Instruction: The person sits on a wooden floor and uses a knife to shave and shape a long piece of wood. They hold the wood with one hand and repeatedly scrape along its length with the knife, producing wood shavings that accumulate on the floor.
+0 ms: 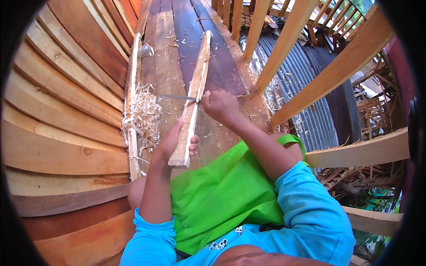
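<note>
A long pale wooden plank [195,84] points away from me, its near end close to my lap. Around that near part my left hand [171,142] is closed, thumb on one side and fingertips showing at the other edge. My right hand [219,105] makes a fist around the handle of a knife [179,97], most of the handle hidden in the fingers. The thin blade lies across the plank about halfway along and sticks out to the left. Whether its edge is biting into the wood I cannot tell.
Curled wood shavings [145,111] are heaped left of the plank, beside a plank wall [66,102]. A small clear bag-like thing [144,50] lies beyond them. Wooden railing posts [284,44] line the right, with corrugated metal roofing [295,84] below. Green cloth [222,190] covers my lap.
</note>
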